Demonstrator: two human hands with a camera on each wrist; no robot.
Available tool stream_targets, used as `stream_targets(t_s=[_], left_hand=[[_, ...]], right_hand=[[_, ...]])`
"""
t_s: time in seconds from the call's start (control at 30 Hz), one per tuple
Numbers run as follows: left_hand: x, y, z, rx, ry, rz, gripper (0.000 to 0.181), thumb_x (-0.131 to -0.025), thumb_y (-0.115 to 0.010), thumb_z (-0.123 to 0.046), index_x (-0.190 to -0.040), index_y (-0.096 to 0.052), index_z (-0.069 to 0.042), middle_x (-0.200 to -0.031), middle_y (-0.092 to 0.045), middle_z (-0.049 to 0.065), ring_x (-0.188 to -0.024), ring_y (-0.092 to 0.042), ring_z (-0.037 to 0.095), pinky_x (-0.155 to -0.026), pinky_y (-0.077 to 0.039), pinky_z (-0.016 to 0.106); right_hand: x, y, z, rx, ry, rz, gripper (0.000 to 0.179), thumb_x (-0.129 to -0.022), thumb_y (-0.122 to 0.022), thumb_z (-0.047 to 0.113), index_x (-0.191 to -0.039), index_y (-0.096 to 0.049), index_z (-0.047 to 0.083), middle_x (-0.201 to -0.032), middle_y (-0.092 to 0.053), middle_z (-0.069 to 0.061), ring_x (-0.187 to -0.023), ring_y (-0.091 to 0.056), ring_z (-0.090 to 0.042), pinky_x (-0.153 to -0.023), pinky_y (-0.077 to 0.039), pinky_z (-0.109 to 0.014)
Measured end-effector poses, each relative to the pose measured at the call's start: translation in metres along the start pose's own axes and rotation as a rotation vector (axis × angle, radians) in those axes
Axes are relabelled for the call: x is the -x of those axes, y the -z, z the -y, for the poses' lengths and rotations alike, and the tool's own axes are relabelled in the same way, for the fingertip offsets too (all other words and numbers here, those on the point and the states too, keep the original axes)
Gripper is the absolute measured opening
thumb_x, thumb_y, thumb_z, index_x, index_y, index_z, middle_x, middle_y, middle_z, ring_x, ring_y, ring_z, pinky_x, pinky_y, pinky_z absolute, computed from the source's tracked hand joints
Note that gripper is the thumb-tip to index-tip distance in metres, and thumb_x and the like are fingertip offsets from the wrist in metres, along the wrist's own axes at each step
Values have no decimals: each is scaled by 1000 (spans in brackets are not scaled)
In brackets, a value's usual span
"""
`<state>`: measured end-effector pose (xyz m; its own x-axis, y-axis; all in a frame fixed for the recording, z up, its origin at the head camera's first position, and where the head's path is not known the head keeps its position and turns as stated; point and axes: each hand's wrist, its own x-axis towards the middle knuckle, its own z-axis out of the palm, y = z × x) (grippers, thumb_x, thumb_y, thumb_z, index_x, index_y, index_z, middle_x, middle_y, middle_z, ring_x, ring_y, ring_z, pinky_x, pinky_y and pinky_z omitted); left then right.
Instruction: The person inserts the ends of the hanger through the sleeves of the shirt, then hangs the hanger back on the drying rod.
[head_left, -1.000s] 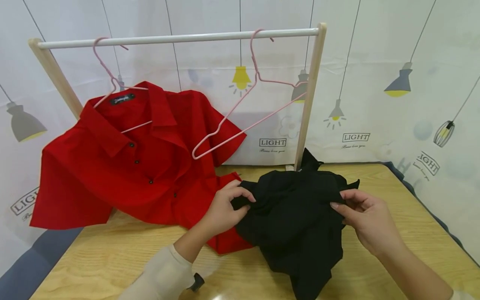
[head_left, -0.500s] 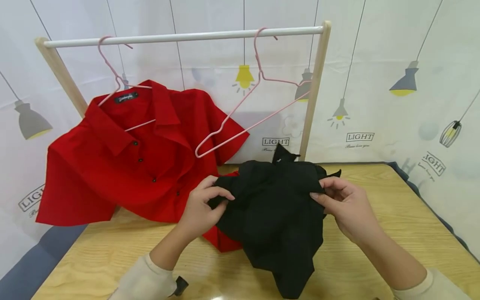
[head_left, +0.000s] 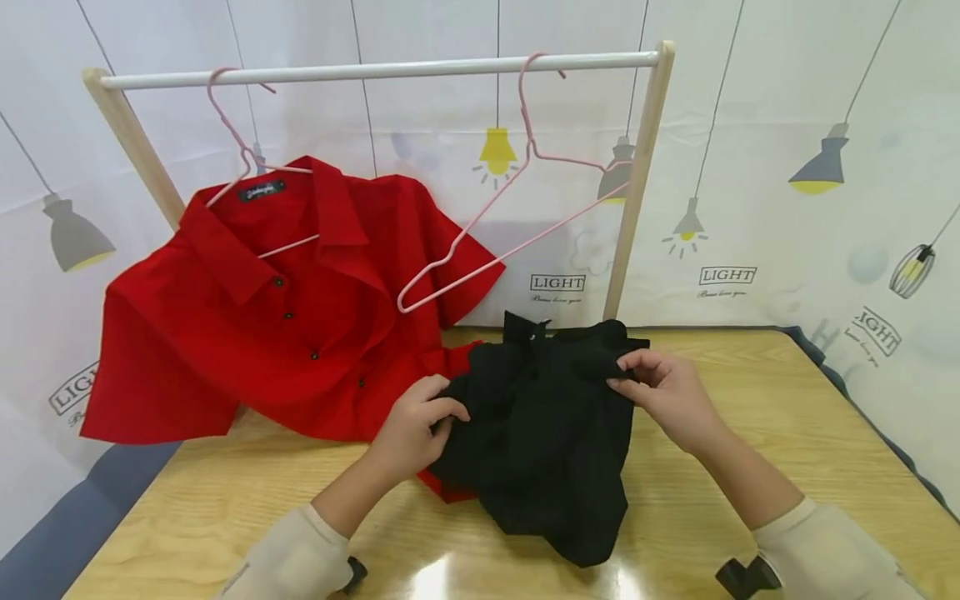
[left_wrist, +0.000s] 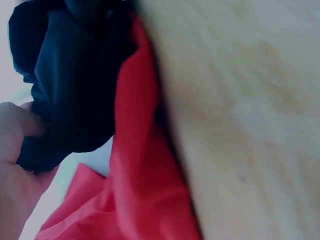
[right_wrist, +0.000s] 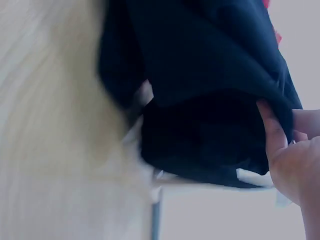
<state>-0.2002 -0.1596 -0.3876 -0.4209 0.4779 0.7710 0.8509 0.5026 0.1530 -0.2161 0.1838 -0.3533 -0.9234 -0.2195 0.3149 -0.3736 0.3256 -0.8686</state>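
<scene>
A crumpled black garment hangs between my two hands above the wooden table; its exact kind cannot be told. My left hand pinches its left edge, and my right hand pinches its upper right edge between thumb and fingers. The right wrist view shows the thumb inside a fold of the black cloth. Behind and to the left, a red short-sleeved collared shirt hangs on a pink hanger. A second pink hanger, bare, hangs to the right on the same rail.
The rack's white rail runs between wooden posts, the right post standing just behind the black garment. The shirt's lower part lies on the wooden table. A lamp-patterned curtain closes off the back and sides.
Both hands have shifted left with the black garment, staying pinched on it. Its lower tip has drawn up, and the pointed corner at its top has moved left. The view has turned slightly.
</scene>
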Motion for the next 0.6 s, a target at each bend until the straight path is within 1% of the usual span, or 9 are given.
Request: stream_targets(t_s=[0.1, 0.17, 0.23, 0.33, 0.43, 0.53, 0.6], left_hand=[[6, -5, 4, -33, 12, 125, 30, -66, -75, 18, -75, -66, -9, -80, -50, 5, -72, -48, 19, -66, -48, 30], [9, -7, 7, -55, 37, 205, 29, -66, -75, 17, -74, -65, -9, -77, -46, 3, -70, -45, 17, -64, -46, 28], [12, -8, 11, -69, 73, 278, 28, -67, -74, 15, -73, -64, -10, -76, -45, 1, -69, -46, 16, -65, -46, 28], [15, -10, 17, -85, 122, 373, 26, -68, -74, 13, -72, -63, -11, -77, -47, -1, -70, -50, 17, -65, -47, 29], [15, -12, 23, -99, 158, 456, 25, -69, -73, 11, -72, -62, -11, -78, -48, -1, -70, -51, 17, -66, -47, 29], [13, -13, 26, -110, 198, 528, 24, -71, -74, 9, -71, -62, -11, -79, -49, 0, -70, -50, 17, -65, -47, 29], [11, -12, 26, -111, 232, 558, 23, -72, -74, 8, -71, -62, -11, -79, -48, 0, -69, -49, 17, -64, -46, 29]], right_hand=[[-3, 3, -17, 67, -41, 19, 10, -86, -70, -2, -94, -65, -5, -89, -63, -11, -74, -58, -12, -65, -50, -21], [-4, 6, -28, 134, -58, 29, 10, -85, -71, -2, -93, -66, -5, -90, -64, -12, -76, -58, -14, -66, -50, -22], [-5, 10, -35, 228, -58, 46, 9, -84, -72, -1, -92, -67, -3, -90, -66, -10, -78, -58, -16, -66, -50, -23], [-7, 14, -43, 367, -38, 78, 8, -82, -72, -1, -87, -67, 1, -89, -66, -8, -77, -54, -18, -67, -48, -29], [-8, 17, -49, 467, -8, 122, 9, -80, -72, -3, -83, -66, 3, -86, -66, -6, -73, -52, -18, -66, -46, -33], [-9, 18, -51, 499, -4, 166, 10, -79, -71, -4, -82, -67, 3, -85, -66, -7, -70, -50, -17, -64, -44, -33], [-9, 18, -51, 508, -6, 190, 9, -80, -71, -3, -84, -68, 3, -88, -66, -8, -71, -50, -17, -63, -44, -33]])
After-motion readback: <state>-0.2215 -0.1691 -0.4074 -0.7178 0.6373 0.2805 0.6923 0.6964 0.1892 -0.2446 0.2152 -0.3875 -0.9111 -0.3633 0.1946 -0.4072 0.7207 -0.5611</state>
